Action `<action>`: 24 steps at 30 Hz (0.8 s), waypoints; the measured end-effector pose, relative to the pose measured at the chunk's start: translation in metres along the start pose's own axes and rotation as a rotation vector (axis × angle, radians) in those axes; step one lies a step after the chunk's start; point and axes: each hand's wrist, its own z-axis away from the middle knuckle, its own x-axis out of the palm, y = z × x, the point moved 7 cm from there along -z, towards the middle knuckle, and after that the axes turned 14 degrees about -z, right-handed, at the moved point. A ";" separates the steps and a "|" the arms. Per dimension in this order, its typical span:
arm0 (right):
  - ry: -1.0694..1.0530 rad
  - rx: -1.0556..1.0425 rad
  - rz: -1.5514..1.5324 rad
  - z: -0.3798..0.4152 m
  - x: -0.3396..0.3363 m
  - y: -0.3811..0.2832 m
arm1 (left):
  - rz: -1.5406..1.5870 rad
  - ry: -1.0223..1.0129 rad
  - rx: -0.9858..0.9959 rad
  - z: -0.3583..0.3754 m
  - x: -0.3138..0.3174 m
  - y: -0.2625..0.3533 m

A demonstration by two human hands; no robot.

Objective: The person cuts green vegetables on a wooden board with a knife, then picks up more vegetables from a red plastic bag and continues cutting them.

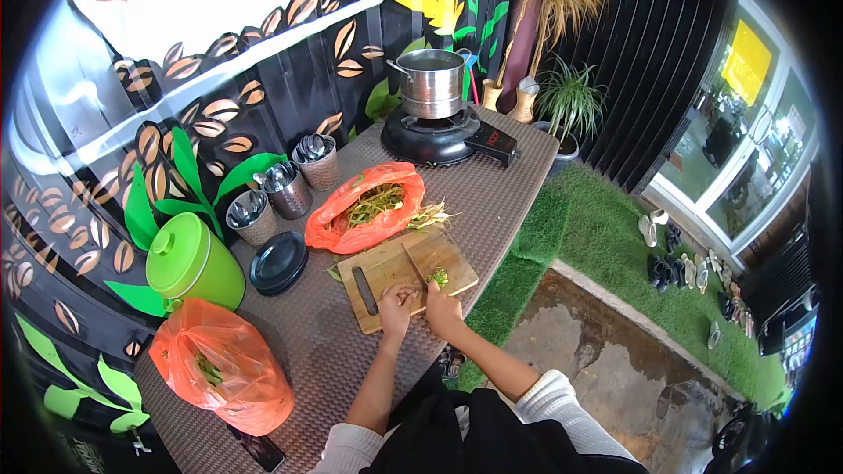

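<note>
Greens (437,278) lie chopped on board (376,262), just right of knife (413,259) blade, head view. Right hand (444,312): grip closed round knife handle. Left hand (397,305): fingers curled over board; cannot tell whether grip holds anything. Open bag (329,218) sits beyond board on bench (320,329). Farther back, pot (430,92) on stove (420,146).

Shoes (674,272) on green turf (606,241).

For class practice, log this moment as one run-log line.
right hand: holds knife beside greens | left hand: over board | pot: on stove
</note>
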 end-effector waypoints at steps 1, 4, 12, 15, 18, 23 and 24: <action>-0.032 -0.006 -0.013 -0.002 0.001 0.001 | 0.006 -0.028 0.002 -0.001 0.001 0.001; -0.066 -0.007 -0.055 -0.002 0.004 0.005 | 0.070 -0.063 0.013 -0.005 0.018 -0.007; -0.001 0.096 -0.109 0.008 0.012 0.005 | -0.120 0.010 0.189 -0.002 0.004 0.024; -0.018 0.100 -0.081 0.000 0.012 -0.002 | -0.202 0.010 0.237 -0.002 0.005 0.026; -0.043 0.010 -0.093 -0.018 0.006 -0.001 | -0.138 0.019 0.184 -0.004 0.005 0.016; -0.089 -0.011 -0.036 -0.007 0.004 0.004 | 0.035 -0.083 -0.016 -0.012 0.010 0.001; -0.055 -0.001 -0.040 -0.002 0.006 0.007 | 0.037 -0.082 -0.018 -0.012 0.012 -0.004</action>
